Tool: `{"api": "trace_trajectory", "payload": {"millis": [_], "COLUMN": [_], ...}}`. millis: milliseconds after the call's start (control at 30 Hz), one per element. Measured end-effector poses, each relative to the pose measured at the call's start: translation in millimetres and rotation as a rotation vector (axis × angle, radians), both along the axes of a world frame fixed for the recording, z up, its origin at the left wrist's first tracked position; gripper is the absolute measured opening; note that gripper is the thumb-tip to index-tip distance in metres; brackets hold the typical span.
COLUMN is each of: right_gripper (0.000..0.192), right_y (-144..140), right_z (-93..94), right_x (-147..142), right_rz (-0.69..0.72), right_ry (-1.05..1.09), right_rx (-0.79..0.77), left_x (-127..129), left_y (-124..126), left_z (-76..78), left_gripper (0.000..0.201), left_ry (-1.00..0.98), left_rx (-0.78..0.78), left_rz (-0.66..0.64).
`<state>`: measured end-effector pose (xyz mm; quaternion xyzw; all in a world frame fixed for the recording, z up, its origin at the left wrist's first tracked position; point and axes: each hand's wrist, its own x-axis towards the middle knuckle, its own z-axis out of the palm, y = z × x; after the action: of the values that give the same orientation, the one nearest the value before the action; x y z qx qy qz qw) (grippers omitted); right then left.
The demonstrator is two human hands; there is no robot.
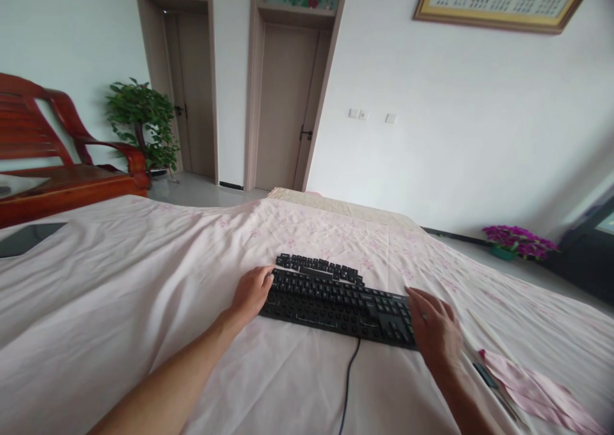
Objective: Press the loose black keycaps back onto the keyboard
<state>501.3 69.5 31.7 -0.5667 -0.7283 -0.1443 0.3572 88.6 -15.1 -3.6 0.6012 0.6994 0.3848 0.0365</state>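
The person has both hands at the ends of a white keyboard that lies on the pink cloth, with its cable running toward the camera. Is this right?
Not quite: the head view shows that the keyboard is black, not white. The rest holds: the left hand and the right hand are at its ends, it lies on the pink cloth, and its cable runs toward the camera.
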Motion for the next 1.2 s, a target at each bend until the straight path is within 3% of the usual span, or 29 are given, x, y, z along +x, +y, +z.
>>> {"api": "trace_trajectory", "payload": {"millis": [133, 267, 367, 533, 733, 1200], "right_gripper": [0.030, 0.026, 0.024, 0.027, 0.029, 0.025], "right_y": [-8.8, 0.8, 20.2, 47.5, 61.3, 79.7], "right_z": [24.5, 41.9, 46.0, 44.2, 42.7, 40.1], "right_x": [-72.8, -148.8, -197.4, -255.7, -287.9, -318.5], "right_rz": [0.329, 0.603, 0.660, 0.628, 0.558, 0.468], "right_ry": [-0.082, -0.163, -0.192, -0.257, -0.390, -0.600], "right_rx": [-0.080, -0.206, -0.284, -0.392, -0.488, -0.529], "left_x": [-0.3, -2.9, -5.8, -8.6, -9.7, -11.8], "left_y": [1.6, 2.9, 3.9, 5.5, 7.5, 9.0], "left_z": [2.4, 3.4, 3.2, 5.6, 9.1, 6.1], "left_gripper": [0.032, 0.033, 0.034, 0.034, 0.034, 0.035], "left_ry": [0.001, -0.021, -0.052, -0.104, -0.157, -0.180], "left_rx": [-0.001, -0.018, -0.020, -0.012, -0.017, 0.002], "left_rz": [-0.002, -0.015, -0.024, -0.014, -0.009, 0.006]}}
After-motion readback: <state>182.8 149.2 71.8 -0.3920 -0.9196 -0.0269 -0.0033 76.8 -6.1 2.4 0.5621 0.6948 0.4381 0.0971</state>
